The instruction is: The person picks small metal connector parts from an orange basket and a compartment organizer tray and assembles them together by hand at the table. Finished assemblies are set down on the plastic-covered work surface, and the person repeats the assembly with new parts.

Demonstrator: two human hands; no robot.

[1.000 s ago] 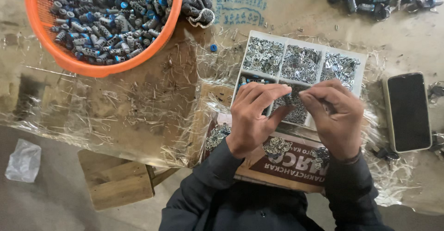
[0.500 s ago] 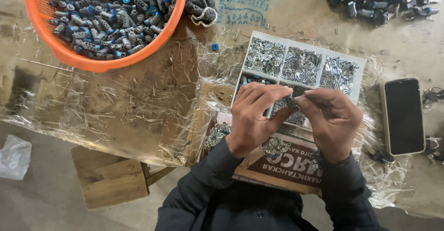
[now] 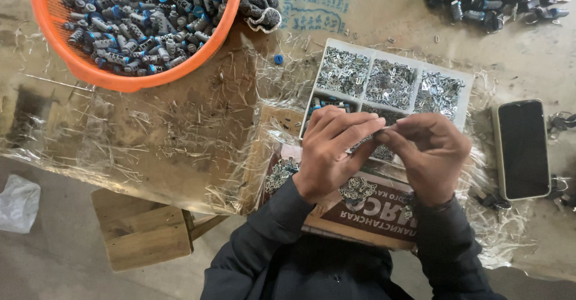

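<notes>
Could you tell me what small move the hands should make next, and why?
Probably finish pressing the small part pinched between the left hand and right hand, since both sets of fingertips meet on it above the white tray of metal pieces.

Between the fingertips of the left hand (image 3: 329,156) and right hand (image 3: 433,156) sits a small metal piece (image 3: 376,133), mostly hidden, its shape unclear. Just beyond and beneath the grip lies a white tray (image 3: 465,99) of 6 compartments, holding heaps of small silvery metal parts.
</notes>
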